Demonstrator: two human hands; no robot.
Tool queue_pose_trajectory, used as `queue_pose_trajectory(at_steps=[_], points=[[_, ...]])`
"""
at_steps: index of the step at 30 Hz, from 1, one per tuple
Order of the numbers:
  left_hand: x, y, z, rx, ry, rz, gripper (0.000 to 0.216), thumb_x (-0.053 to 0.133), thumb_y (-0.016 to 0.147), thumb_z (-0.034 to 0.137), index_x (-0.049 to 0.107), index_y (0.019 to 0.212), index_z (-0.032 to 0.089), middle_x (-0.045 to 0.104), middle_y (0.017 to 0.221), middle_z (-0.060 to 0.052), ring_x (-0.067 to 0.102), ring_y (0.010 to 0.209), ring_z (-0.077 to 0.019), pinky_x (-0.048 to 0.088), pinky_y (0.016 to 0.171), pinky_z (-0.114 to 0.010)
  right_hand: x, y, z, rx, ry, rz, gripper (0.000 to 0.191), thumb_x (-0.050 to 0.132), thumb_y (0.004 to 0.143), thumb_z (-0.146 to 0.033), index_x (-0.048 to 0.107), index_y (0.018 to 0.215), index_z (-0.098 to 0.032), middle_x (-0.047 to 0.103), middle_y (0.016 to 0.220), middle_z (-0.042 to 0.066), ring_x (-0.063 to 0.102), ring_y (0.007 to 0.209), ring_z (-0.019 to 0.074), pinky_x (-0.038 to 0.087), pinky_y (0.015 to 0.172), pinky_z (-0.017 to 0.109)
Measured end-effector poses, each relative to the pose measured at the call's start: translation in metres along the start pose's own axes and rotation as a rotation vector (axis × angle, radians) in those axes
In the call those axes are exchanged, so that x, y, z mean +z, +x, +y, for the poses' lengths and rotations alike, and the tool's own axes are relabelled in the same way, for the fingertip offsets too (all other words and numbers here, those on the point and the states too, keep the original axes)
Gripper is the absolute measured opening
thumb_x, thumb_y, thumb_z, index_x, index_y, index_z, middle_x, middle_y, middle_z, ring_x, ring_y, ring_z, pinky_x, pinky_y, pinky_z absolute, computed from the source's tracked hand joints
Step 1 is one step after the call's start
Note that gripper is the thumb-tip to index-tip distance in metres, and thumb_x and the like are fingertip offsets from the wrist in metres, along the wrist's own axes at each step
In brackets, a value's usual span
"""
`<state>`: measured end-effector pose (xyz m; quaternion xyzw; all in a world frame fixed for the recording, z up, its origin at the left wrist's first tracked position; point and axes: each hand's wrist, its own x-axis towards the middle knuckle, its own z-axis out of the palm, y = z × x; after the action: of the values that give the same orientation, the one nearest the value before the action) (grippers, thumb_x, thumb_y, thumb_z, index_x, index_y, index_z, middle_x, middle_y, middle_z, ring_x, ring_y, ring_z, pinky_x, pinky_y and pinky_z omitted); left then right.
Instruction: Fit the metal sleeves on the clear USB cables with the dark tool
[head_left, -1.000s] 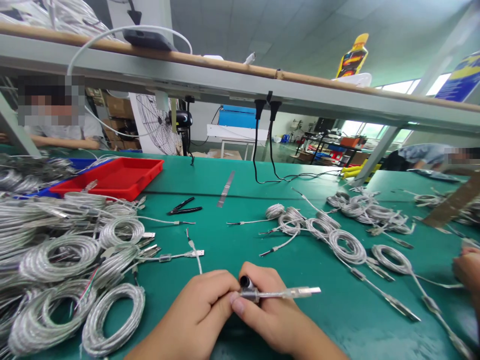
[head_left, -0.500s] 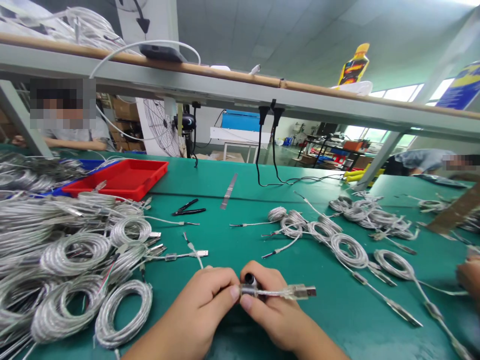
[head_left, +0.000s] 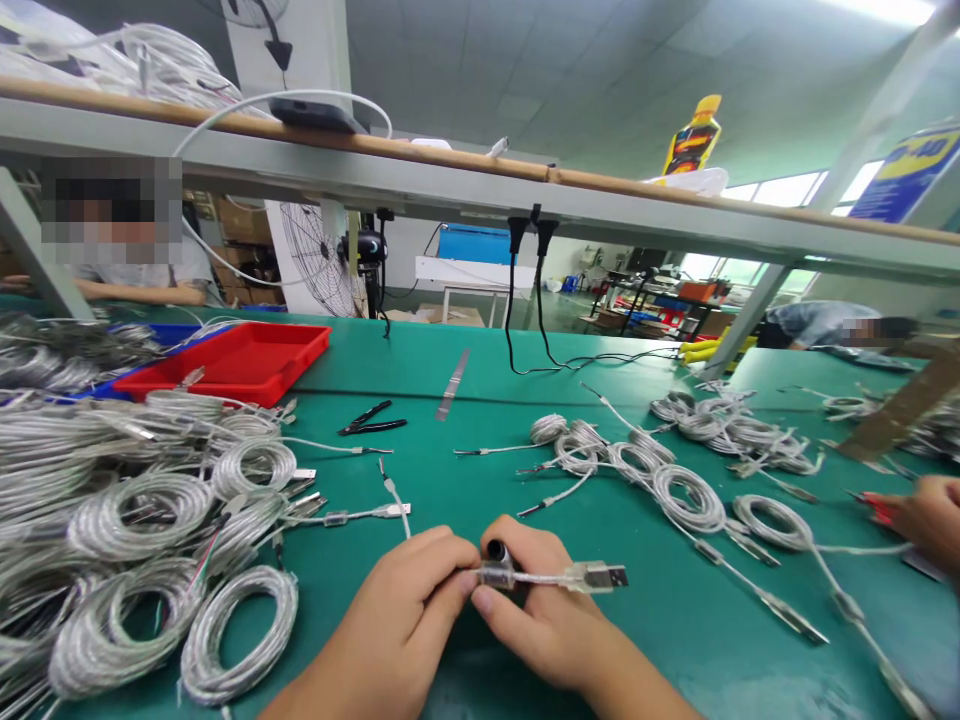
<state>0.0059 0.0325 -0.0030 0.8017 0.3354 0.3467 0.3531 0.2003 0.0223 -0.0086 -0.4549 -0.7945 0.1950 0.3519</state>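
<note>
clear usb cable [head_left: 551, 577] sits in both hands over the green bench mat [head_left: 420, 400], near the front edge, plug end pointing right. left hand [head_left: 390, 620] and right hand [head_left: 544, 620] meet at a clear collar [head_left: 496, 575] on the cable, fingers together and clamped on it, small black cylinder [head_left: 496, 552] poking up between them. as things lie: big heap of coiled cables [head_left: 142, 515] on the left, smaller spread of coils [head_left: 686, 498] on the right, one loose cable [head_left: 352, 516] between. black-handled pliers [head_left: 371, 420] lie further out, untouched. co-worker's hand [head_left: 930, 520] at right edge, by a red-handled tool [head_left: 874, 507].
</note>
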Motion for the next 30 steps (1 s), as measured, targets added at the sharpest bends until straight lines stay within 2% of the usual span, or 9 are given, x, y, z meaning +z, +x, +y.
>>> queue_pose_trajectory(at_steps=[8, 19, 23, 26, 30], points=[[-0.002, -0.002, 0.000, 0.056, 0.042, -0.025, 0.032, 0.039, 0.105, 0.031, 0.064, 0.086, 0.021, 0.060, 0.080, -0.001, 0.058, 0.077, -0.0169, 0.042, 0.071, -0.026, -0.005, 0.002, -0.004, -0.074, -0.063, -0.025, 0.026, 0.054, 0.095, -0.043, 0.048, 0.081, -0.022, 0.051, 0.072, -0.004, 0.046, 0.065, 0.0153, 0.027, 0.062, 0.027], [-0.001, -0.003, -0.001, 0.076, 0.062, -0.019, 0.032, 0.040, 0.106, 0.031, 0.066, 0.090, 0.022, 0.062, 0.082, -0.001, 0.059, 0.077, -0.0167, 0.043, 0.071, -0.026, -0.011, 0.003, -0.011, -0.015, -0.069, -0.092, 0.035, 0.047, 0.100, -0.049, 0.043, 0.077, -0.023, 0.049, 0.069, -0.004, 0.045, 0.063, 0.0157, 0.028, 0.062, 0.027], [-0.001, -0.003, 0.001, 0.058, 0.045, -0.007, 0.032, 0.040, 0.105, 0.032, 0.066, 0.090, 0.023, 0.063, 0.083, -0.001, 0.060, 0.079, -0.0176, 0.043, 0.072, -0.026, -0.009, 0.002, -0.013, -0.023, -0.062, -0.072, 0.036, 0.045, 0.102, -0.050, 0.043, 0.077, -0.023, 0.050, 0.070, -0.004, 0.048, 0.067, 0.0162, 0.030, 0.064, 0.027], [-0.001, -0.004, 0.003, 0.028, -0.003, -0.015, 0.031, 0.042, 0.104, 0.035, 0.065, 0.087, 0.022, 0.065, 0.084, -0.002, 0.060, 0.080, -0.0181, 0.043, 0.073, -0.026, -0.007, 0.003, -0.009, -0.011, -0.041, -0.082, 0.038, 0.046, 0.100, -0.052, 0.042, 0.075, -0.023, 0.047, 0.067, -0.004, 0.045, 0.063, 0.0154, 0.027, 0.061, 0.027], [-0.004, -0.003, 0.008, -0.086, -0.144, -0.049, 0.029, 0.046, 0.101, 0.037, 0.061, 0.081, 0.022, 0.062, 0.080, 0.000, 0.056, 0.078, -0.0174, 0.041, 0.073, -0.026, -0.006, 0.003, -0.005, -0.004, -0.015, -0.082, 0.037, 0.054, 0.095, -0.053, 0.044, 0.075, -0.023, 0.045, 0.066, -0.005, 0.041, 0.060, 0.0145, 0.025, 0.059, 0.027]])
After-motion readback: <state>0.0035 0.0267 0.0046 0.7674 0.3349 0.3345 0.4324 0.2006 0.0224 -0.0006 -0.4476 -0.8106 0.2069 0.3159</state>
